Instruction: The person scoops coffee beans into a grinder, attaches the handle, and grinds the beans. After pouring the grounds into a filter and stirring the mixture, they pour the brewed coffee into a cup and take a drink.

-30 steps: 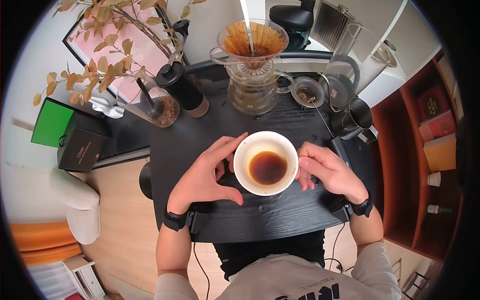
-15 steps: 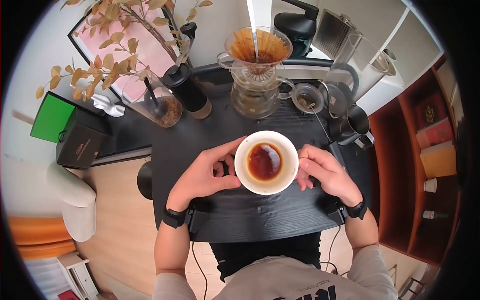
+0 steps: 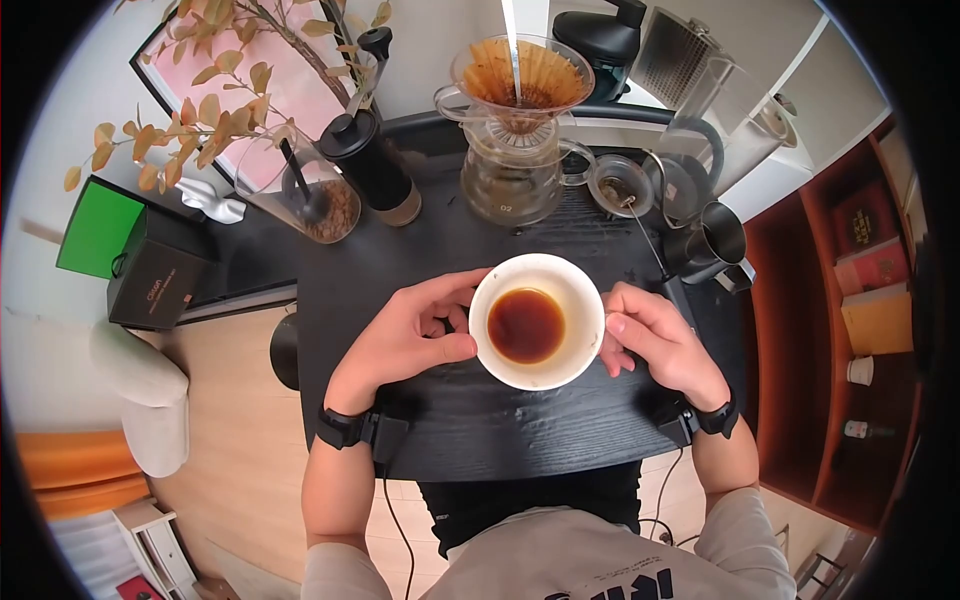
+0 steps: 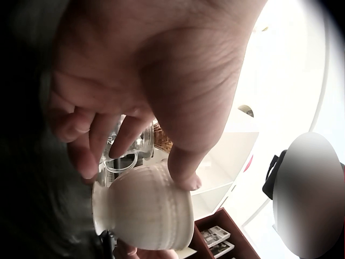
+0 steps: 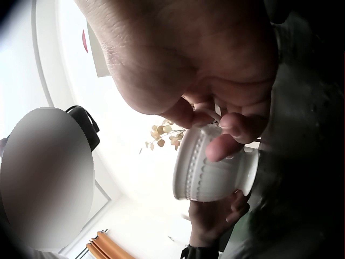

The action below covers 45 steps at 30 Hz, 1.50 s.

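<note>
A white cup (image 3: pixel 582 330) with dark brown liquid (image 3: pixel 526 326) is between the hands near the front of the black table. The right hand (image 3: pixel 665 345) pinches its handle; in the right wrist view, the fingers of the right hand (image 5: pixel 205 70) bend at the handle of the beaded cup (image 5: pixel 213 175). On the other side the left hand (image 3: pixel 400 335) curves round the wall, thumb near the rim. From the left wrist, the left hand (image 4: pixel 151 81) has its thumb against the cup (image 4: pixel 151 210) and fingertips close to the foot. Whether the foot touches the table cannot be told.
Behind the cup stand a glass server (image 3: pixel 510 185) with a filter dripper (image 3: pixel 520 80), a small strainer (image 3: pixel 620 186) and a metal pitcher (image 3: pixel 705 243). A black grinder (image 3: pixel 370 170) and a glass of beans (image 3: pixel 330 212) stand back left. A table edge (image 3: pixel 520 470) faces the person.
The left thumb, spread away from the cup a second ago, has come in to its side. The liquid has shifted inside the bowl. The right hand keeps its hold on the handle.
</note>
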Available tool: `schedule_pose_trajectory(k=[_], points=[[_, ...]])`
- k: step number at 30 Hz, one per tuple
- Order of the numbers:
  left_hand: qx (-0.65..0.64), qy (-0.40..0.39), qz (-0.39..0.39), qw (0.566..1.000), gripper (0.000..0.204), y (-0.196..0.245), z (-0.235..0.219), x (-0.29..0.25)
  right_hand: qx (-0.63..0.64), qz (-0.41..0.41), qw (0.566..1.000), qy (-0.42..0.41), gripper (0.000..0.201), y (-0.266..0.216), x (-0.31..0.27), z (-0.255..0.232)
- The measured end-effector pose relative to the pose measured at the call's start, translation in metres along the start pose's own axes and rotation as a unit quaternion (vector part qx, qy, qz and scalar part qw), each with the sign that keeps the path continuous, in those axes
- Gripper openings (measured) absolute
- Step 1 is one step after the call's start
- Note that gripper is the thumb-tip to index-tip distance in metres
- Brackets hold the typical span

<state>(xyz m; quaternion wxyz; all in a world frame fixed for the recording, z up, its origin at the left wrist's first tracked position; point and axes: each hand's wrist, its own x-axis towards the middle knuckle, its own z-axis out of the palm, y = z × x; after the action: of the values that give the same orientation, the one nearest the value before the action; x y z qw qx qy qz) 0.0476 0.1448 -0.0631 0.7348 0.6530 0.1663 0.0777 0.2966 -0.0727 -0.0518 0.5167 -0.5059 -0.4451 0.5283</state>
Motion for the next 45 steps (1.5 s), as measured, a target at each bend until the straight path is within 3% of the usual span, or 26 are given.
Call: schedule_pose_trajectory(k=[5,12,18,20,22,24,26,30,33,36,38,45], points=[[0.058,-0.054,-0.051,0.996,0.079,0.01,-0.003,-0.001,0.008,0.044,0.999,-0.011,0.019,-0.005,-0.003,-0.004],[0.025,-0.042,-0.055,0.997,0.085,0.01,0.0,-0.001,-0.007,0.035,0.999,0.001,0.018,-0.009,-0.002,0.0],[0.022,-0.092,-0.073,0.993,0.088,0.011,-0.002,-0.004,-0.048,0.028,0.998,-0.033,0.02,-0.017,-0.002,-0.001],[0.033,-0.077,-0.046,0.995,0.075,0.015,-0.005,-0.005,-0.049,0.023,0.998,-0.019,0.019,-0.018,-0.003,-0.003],[0.017,0.01,-0.014,1.0,0.054,0.004,-0.014,-0.003,-0.043,0.022,0.999,-0.004,0.019,-0.015,-0.004,-0.004],[0.061,0.142,0.0,0.988,0.012,0.008,-0.014,-0.002,-0.037,0.023,0.999,0.014,0.019,-0.013,-0.005,-0.003],[0.023,0.184,-0.007,0.983,0.016,0.002,-0.024,-0.002,-0.037,-0.006,0.999,0.018,0.019,-0.012,-0.003,-0.001],[-0.003,0.184,-0.017,0.983,0.014,0.007,-0.02,-0.003,-0.064,0.001,0.998,0.014,0.019,-0.014,-0.005,-0.007],[0.057,0.209,-0.006,0.976,0.008,0.01,0.002,0.001,-0.053,0.019,0.998,0.028,0.02,-0.014,-0.005,-0.011],[0.075,0.115,-0.016,0.99,0.018,0.005,0.006,0.0,-0.039,0.036,0.998,0.023,0.02,-0.013,-0.002,-0.006],[0.131,0.07,0.029,0.988,0.018,0.002,0.008,0.0,-0.04,0.032,0.999,0.013,0.02,-0.013,-0.001,-0.005],[0.14,0.107,-0.002,0.984,0.019,0.004,0.006,0.0,-0.014,0.038,0.999,0.017,0.021,-0.014,-0.004,-0.009]])
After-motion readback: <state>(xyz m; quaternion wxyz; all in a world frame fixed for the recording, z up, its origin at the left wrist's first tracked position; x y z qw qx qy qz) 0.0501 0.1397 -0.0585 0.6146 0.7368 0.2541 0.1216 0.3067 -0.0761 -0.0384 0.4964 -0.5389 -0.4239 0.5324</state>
